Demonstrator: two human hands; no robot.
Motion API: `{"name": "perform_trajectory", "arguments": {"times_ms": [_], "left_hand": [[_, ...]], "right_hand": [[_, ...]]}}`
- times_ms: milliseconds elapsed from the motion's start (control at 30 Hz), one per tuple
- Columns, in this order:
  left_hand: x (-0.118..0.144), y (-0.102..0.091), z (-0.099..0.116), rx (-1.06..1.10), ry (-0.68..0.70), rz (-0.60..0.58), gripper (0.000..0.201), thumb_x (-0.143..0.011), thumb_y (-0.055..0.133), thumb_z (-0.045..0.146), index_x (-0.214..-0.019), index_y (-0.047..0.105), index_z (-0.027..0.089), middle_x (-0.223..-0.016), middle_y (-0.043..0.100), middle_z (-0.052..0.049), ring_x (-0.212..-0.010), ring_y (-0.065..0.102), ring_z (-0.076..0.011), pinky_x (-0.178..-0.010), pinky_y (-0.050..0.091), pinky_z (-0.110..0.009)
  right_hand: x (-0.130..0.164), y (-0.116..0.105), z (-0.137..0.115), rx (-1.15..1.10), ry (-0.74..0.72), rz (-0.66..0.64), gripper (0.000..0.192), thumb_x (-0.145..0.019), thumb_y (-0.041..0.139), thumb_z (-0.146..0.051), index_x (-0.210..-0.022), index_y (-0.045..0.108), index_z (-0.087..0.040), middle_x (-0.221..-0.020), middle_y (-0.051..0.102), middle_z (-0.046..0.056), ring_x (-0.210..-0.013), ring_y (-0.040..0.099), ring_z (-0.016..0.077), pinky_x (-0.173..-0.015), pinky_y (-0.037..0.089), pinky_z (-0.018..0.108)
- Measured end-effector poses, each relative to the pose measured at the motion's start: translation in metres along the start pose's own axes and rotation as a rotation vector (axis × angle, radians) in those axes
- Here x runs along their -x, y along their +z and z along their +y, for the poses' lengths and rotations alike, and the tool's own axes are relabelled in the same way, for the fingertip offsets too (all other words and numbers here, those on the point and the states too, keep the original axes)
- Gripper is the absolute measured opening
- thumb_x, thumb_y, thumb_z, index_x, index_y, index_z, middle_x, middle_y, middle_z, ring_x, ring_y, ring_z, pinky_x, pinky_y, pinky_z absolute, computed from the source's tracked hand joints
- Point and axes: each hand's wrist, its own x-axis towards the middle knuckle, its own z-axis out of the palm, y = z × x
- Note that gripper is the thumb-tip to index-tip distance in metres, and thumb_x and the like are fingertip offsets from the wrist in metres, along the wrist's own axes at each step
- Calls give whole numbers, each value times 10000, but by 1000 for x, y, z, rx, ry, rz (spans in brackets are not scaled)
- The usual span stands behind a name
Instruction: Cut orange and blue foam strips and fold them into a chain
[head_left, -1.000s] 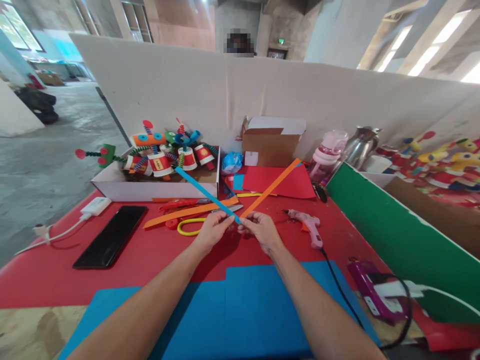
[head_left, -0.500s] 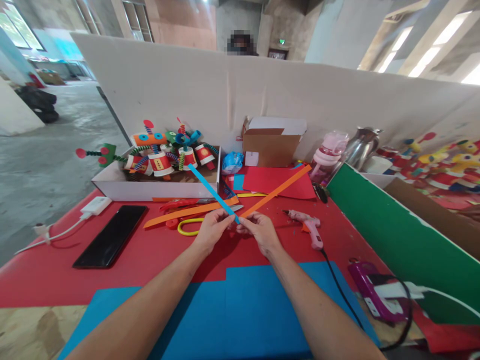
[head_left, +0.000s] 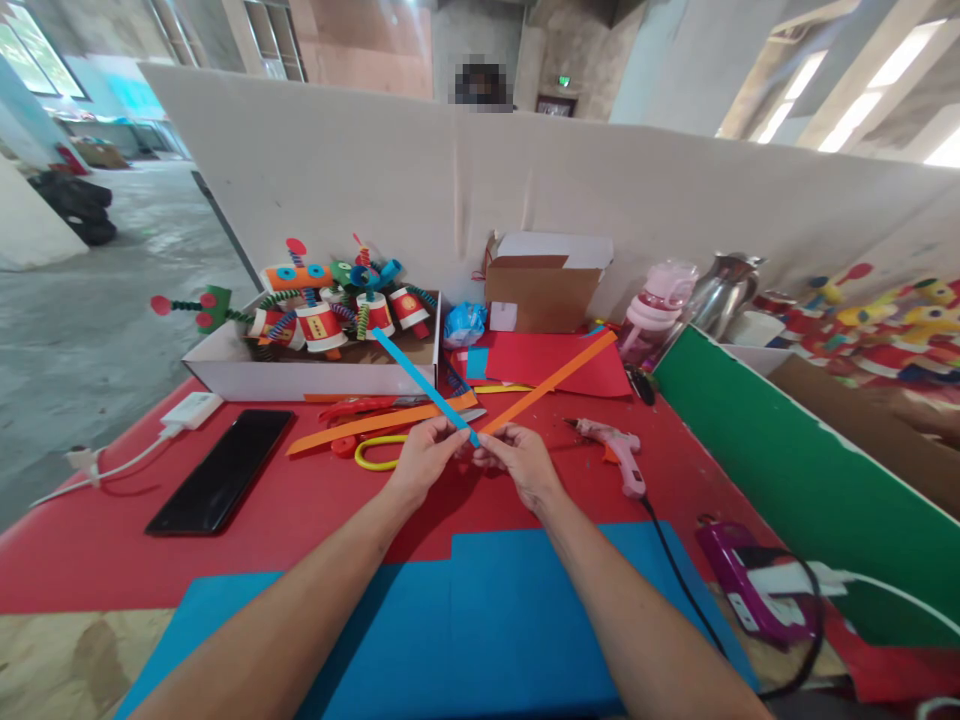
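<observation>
From the head camera: your left hand (head_left: 424, 458) pinches the near end of a blue paper strip (head_left: 424, 385), which slants up and away to the left. Your right hand (head_left: 520, 460) pinches an orange paper strip (head_left: 551, 381), slanting away rightward. The strips cross between your fingers (head_left: 459, 441), above the red worktop (head_left: 315, 500). A pink glue gun (head_left: 611, 447) lies just right of your right fingers.
</observation>
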Motion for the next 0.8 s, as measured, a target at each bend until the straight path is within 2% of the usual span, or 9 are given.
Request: {"name": "perform_trajectory", "arguments": {"times_ms": [233,400,633,800], "left_hand": [[0,0,0,-9,5,-6,258,-660,681,388,-610,575,157,-542,557,17,-520,491,-106,-518,393,-239],[0,1,2,23,13,-39,299,-686,665,440,-630,591,156,-561,557,11,-526,477,-104,-510,400,-234],[2,4,1,13,-8,-44,267,-634,705,397,-708,644,148,-669,632,-10,-609,546,-120,-618,437,-246],[4,6,2,26,-14,-5,241,-636,708,380,-660,633,153,-589,602,12,-557,524,-113,-578,428,-244]], "right_hand": [[-1,-1,2,-8,-18,-14,375,-484,830,-416,-605,578,-168,-543,672,17,-495,647,139,-519,498,232],[-3,0,4,-76,-33,28,353,-497,830,-399,-612,582,-177,-553,671,7,-515,652,144,-578,531,265],[-4,4,9,-214,-53,69,357,-460,850,-377,-622,609,-169,-564,663,-3,-521,634,130,-610,555,278],[-1,7,12,-222,-72,68,340,-489,847,-361,-645,609,-175,-577,666,-1,-523,627,133,-612,561,294]]}}
